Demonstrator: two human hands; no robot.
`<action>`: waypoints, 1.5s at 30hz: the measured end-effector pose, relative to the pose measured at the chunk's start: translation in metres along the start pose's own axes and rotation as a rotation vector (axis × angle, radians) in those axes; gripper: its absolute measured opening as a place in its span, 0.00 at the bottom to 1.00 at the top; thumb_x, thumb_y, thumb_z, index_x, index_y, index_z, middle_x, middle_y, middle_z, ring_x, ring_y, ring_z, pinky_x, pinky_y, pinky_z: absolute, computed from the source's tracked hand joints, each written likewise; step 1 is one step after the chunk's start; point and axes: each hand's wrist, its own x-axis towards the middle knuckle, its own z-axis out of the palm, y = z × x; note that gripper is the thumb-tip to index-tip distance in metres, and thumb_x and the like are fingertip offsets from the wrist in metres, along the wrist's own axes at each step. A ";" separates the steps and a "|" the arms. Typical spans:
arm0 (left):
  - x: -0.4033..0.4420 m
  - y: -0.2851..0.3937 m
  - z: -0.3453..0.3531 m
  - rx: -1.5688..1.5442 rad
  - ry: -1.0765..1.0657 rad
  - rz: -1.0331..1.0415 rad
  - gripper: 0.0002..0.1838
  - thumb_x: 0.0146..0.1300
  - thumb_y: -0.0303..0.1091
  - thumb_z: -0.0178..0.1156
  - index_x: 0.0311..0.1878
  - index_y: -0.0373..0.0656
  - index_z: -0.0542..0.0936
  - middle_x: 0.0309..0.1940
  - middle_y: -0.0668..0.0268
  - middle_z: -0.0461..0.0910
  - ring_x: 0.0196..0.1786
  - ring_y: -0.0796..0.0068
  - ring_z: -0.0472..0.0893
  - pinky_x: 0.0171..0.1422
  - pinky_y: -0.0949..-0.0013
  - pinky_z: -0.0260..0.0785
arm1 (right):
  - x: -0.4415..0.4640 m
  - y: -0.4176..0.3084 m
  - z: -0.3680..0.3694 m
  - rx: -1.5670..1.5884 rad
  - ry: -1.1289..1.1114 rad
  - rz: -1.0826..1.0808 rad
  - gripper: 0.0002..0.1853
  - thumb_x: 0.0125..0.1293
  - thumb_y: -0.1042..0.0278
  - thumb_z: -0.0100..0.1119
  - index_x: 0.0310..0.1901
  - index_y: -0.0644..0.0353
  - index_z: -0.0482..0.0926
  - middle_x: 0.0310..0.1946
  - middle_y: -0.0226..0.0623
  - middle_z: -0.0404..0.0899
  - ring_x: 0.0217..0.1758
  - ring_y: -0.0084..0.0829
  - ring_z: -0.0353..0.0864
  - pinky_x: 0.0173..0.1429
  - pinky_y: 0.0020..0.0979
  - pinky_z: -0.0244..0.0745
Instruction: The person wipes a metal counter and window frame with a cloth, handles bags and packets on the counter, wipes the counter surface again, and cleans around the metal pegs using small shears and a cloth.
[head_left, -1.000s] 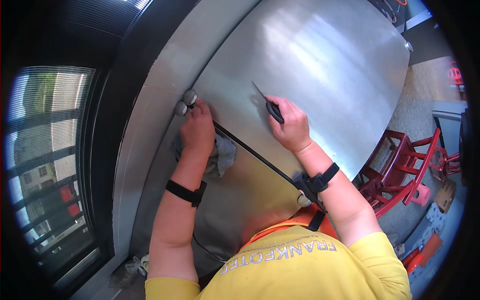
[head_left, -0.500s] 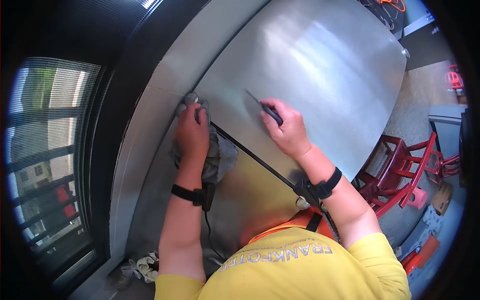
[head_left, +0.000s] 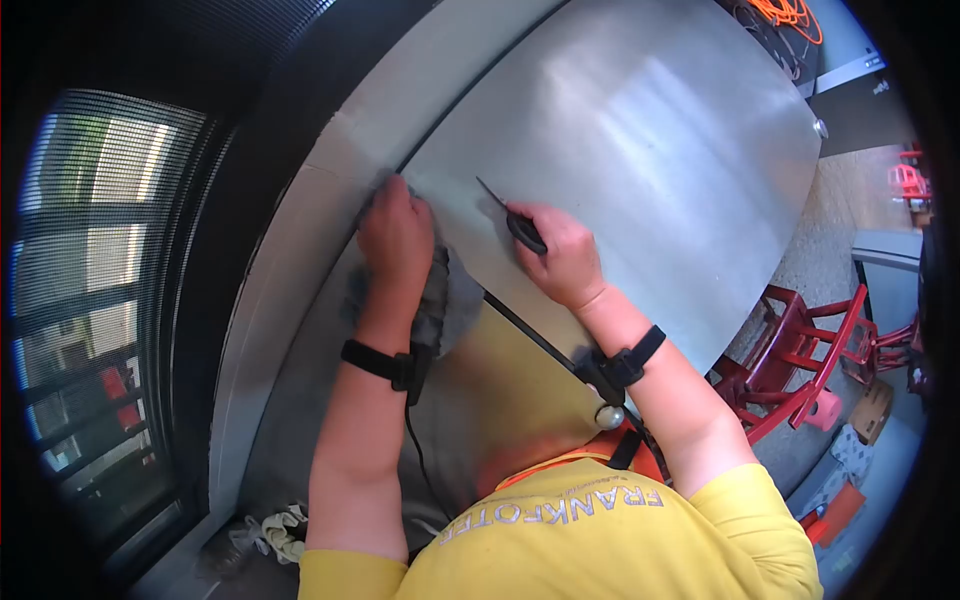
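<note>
Just toward 9 o'clock from the middle of the view, a grey cloth (head_left: pixel 457 300) lies bunched on the metal surface (head_left: pixel 660 210), covering the upper end of a black strip (head_left: pixel 528 330). The left hand (head_left: pixel 396 235) is curled over it; blur and the back of the hand hide whether its fingers pinch the fabric. The right hand (head_left: pixel 560 258), apart from the left, is closed around a black-handled tool (head_left: pixel 524 232), probably scissors, its blade slanting toward 11 o'clock. That exposed tip looks the main hazard: a left-hand sweep toward 1 o'clock could bring knuckles or cloth against it, and a lowered right wrist could scrape the metal. The cable (head_left: pixel 418 455) from the left wrist band (head_left: pixel 380 364) might snag the cloth if the arm pulls back. A round knob (head_left: pixel 609 417) sits at 4 o'clock, red chairs (head_left: pixel 790 360) beyond it toward 3.
</note>
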 end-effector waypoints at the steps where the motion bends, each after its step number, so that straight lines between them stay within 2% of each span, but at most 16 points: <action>1: 0.003 0.003 0.000 0.066 -0.041 -0.007 0.05 0.58 0.30 0.54 0.37 0.41 0.72 0.31 0.55 0.79 0.37 0.46 0.80 0.38 0.48 0.73 | -0.001 0.000 0.000 0.002 0.018 0.016 0.15 0.54 0.74 0.60 0.46 0.60 0.78 0.39 0.44 0.81 0.42 0.46 0.80 0.46 0.38 0.77; 6: 0.032 0.016 -0.002 0.058 -0.126 -0.115 0.08 0.59 0.30 0.53 0.41 0.40 0.73 0.37 0.49 0.80 0.42 0.44 0.80 0.42 0.46 0.73 | -0.002 0.002 0.001 0.021 0.033 0.032 0.17 0.52 0.75 0.61 0.46 0.59 0.78 0.39 0.43 0.81 0.42 0.45 0.80 0.46 0.38 0.77; 10: 0.037 0.017 0.003 0.057 -0.114 -0.231 0.09 0.63 0.34 0.53 0.43 0.41 0.75 0.40 0.49 0.79 0.46 0.45 0.79 0.48 0.48 0.72 | 0.001 -0.002 -0.002 0.117 0.055 0.102 0.15 0.57 0.69 0.61 0.47 0.60 0.78 0.37 0.45 0.81 0.39 0.44 0.81 0.45 0.37 0.77; 11: 0.029 0.013 0.004 0.057 -0.109 -0.228 0.09 0.63 0.34 0.53 0.43 0.41 0.75 0.40 0.49 0.79 0.46 0.45 0.79 0.48 0.48 0.72 | 0.004 -0.004 -0.002 0.180 0.066 0.142 0.14 0.60 0.66 0.61 0.47 0.60 0.79 0.36 0.45 0.82 0.38 0.43 0.82 0.44 0.36 0.77; 12: 0.013 0.005 0.004 -0.082 -0.021 -0.110 0.11 0.62 0.36 0.55 0.43 0.40 0.77 0.39 0.48 0.78 0.45 0.46 0.77 0.50 0.51 0.71 | 0.010 -0.007 -0.006 0.181 0.074 0.134 0.14 0.60 0.66 0.61 0.47 0.60 0.79 0.36 0.45 0.82 0.38 0.43 0.82 0.44 0.36 0.77; 14: -0.009 0.000 -0.004 -0.219 0.064 0.023 0.13 0.61 0.38 0.57 0.43 0.39 0.79 0.38 0.47 0.76 0.45 0.47 0.76 0.51 0.54 0.69 | 0.023 -0.019 -0.020 0.440 -0.080 0.489 0.14 0.63 0.63 0.59 0.46 0.61 0.80 0.33 0.46 0.82 0.36 0.41 0.83 0.42 0.34 0.76; 16: -0.029 -0.001 -0.011 -0.187 -0.049 -0.012 0.19 0.65 0.42 0.55 0.57 0.47 0.76 0.48 0.51 0.70 0.52 0.50 0.71 0.57 0.57 0.67 | 0.038 -0.026 -0.027 0.485 -0.143 0.511 0.14 0.63 0.62 0.59 0.46 0.61 0.80 0.33 0.47 0.82 0.36 0.41 0.83 0.43 0.33 0.76; 18: -0.033 -0.001 -0.010 -0.202 -0.023 -0.011 0.22 0.64 0.42 0.56 0.60 0.47 0.75 0.49 0.50 0.69 0.53 0.50 0.71 0.57 0.58 0.67 | 0.049 -0.026 -0.020 0.527 -0.214 0.523 0.14 0.63 0.62 0.59 0.46 0.61 0.81 0.32 0.48 0.83 0.36 0.42 0.83 0.43 0.33 0.76; 20: -0.033 -0.001 -0.008 -0.221 0.009 -0.018 0.24 0.63 0.42 0.57 0.62 0.46 0.74 0.49 0.50 0.68 0.53 0.50 0.70 0.57 0.58 0.66 | 0.055 -0.023 0.001 0.442 -0.242 0.380 0.14 0.65 0.63 0.59 0.48 0.63 0.80 0.33 0.40 0.84 0.36 0.26 0.80 0.44 0.30 0.75; 21: -0.033 -0.001 -0.006 -0.263 0.059 -0.019 0.23 0.61 0.40 0.60 0.60 0.44 0.75 0.49 0.50 0.70 0.52 0.50 0.72 0.56 0.57 0.67 | 0.058 -0.024 0.009 0.438 -0.248 0.375 0.14 0.65 0.63 0.59 0.48 0.63 0.80 0.33 0.40 0.84 0.36 0.26 0.80 0.44 0.30 0.75; 24: -0.033 0.003 -0.008 -0.355 0.101 -0.068 0.23 0.59 0.39 0.62 0.57 0.42 0.76 0.49 0.51 0.71 0.52 0.51 0.74 0.55 0.57 0.68 | 0.064 -0.028 0.026 0.371 -0.276 0.364 0.14 0.64 0.64 0.58 0.48 0.62 0.80 0.34 0.44 0.84 0.35 0.32 0.81 0.44 0.32 0.75; 26: -0.031 0.004 -0.007 -0.406 0.092 -0.112 0.23 0.59 0.39 0.63 0.56 0.41 0.75 0.49 0.52 0.72 0.52 0.51 0.74 0.55 0.57 0.68 | 0.065 -0.031 0.032 0.391 -0.250 0.370 0.15 0.61 0.63 0.55 0.46 0.60 0.81 0.34 0.51 0.82 0.39 0.50 0.82 0.45 0.40 0.76; 33: -0.036 0.002 -0.007 -0.453 0.092 -0.084 0.22 0.58 0.36 0.62 0.55 0.37 0.75 0.47 0.54 0.71 0.51 0.53 0.74 0.54 0.57 0.69 | 0.066 -0.031 0.030 0.342 -0.321 0.273 0.16 0.62 0.62 0.55 0.47 0.61 0.80 0.33 0.52 0.81 0.37 0.52 0.81 0.44 0.40 0.76; 35: -0.034 0.002 -0.007 -0.462 0.070 -0.075 0.22 0.58 0.34 0.60 0.56 0.36 0.74 0.47 0.54 0.71 0.51 0.53 0.74 0.54 0.57 0.69 | 0.071 -0.037 0.022 0.375 -0.360 0.381 0.16 0.62 0.62 0.55 0.48 0.61 0.80 0.31 0.52 0.81 0.35 0.52 0.81 0.42 0.40 0.77; 42: -0.037 0.002 -0.003 -0.497 0.096 -0.071 0.24 0.57 0.35 0.59 0.57 0.36 0.73 0.47 0.54 0.71 0.52 0.53 0.74 0.56 0.57 0.68 | 0.069 -0.032 0.036 0.314 -0.278 0.306 0.15 0.62 0.62 0.56 0.45 0.61 0.81 0.29 0.53 0.81 0.33 0.51 0.82 0.40 0.40 0.76; 45: -0.043 0.001 -0.009 -0.462 0.051 -0.041 0.27 0.56 0.35 0.60 0.60 0.37 0.71 0.50 0.53 0.72 0.53 0.51 0.73 0.58 0.54 0.65 | 0.075 -0.034 0.023 0.341 -0.385 0.411 0.15 0.61 0.62 0.56 0.44 0.62 0.81 0.30 0.52 0.81 0.34 0.52 0.81 0.40 0.41 0.76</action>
